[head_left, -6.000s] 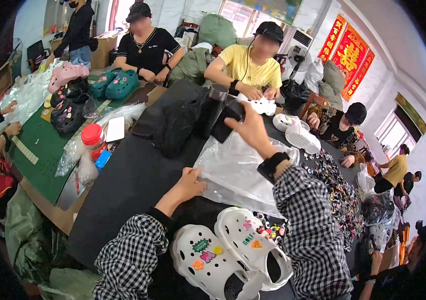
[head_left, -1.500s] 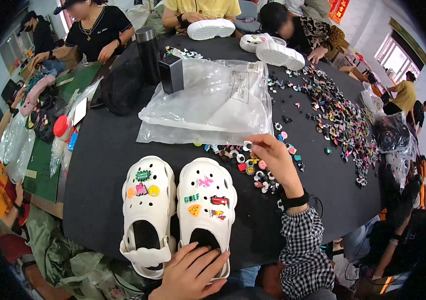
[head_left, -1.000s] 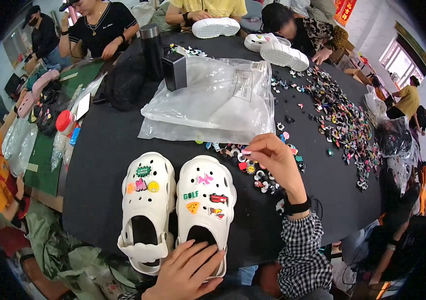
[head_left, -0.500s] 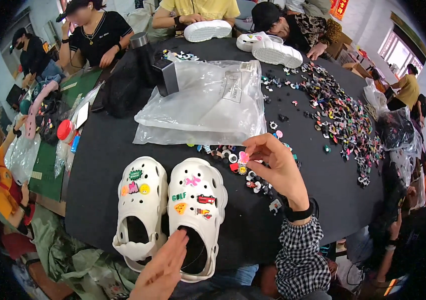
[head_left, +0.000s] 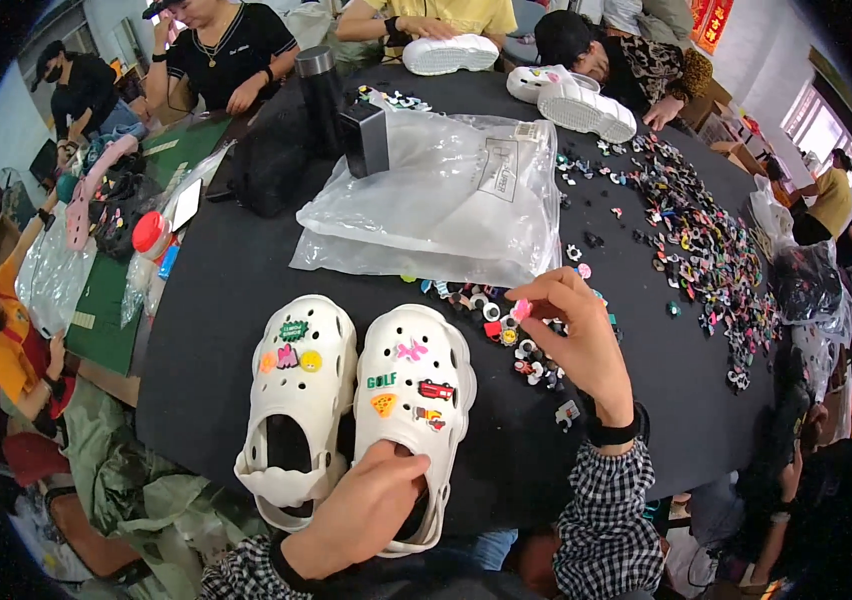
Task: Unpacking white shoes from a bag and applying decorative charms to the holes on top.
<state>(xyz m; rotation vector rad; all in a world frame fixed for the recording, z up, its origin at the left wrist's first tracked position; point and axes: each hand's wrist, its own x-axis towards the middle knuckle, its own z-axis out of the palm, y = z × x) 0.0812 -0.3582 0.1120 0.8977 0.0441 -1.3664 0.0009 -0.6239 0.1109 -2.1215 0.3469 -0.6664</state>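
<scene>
Two white clogs lie side by side with their toes pointing away from me. The left clog (head_left: 291,395) bears a green charm, an orange one, a pink letter and a yellow smiley. On the right clog (head_left: 416,420) are several charms, among them a pizza slice and a red vehicle. My left hand (head_left: 361,505) reaches into the right clog's foot opening; its fingertips are hidden inside. Between thumb and fingertips, my right hand (head_left: 571,335) pinches a small pink shoe charm (head_left: 521,309) above a cluster of loose charms (head_left: 536,365).
A clear plastic bag (head_left: 436,220) lies beyond the clogs, next to a black box (head_left: 364,140) and a dark bottle (head_left: 318,95). A large charm pile (head_left: 696,250) spreads at the right of the black table (head_left: 206,390). Other people sit around it; more white clogs (head_left: 586,108) stand at the far side.
My left hand has moved forward and right, from the heel side into the right clog's opening. My right hand keeps its pinch on the pink charm. The whole view has shifted slightly.
</scene>
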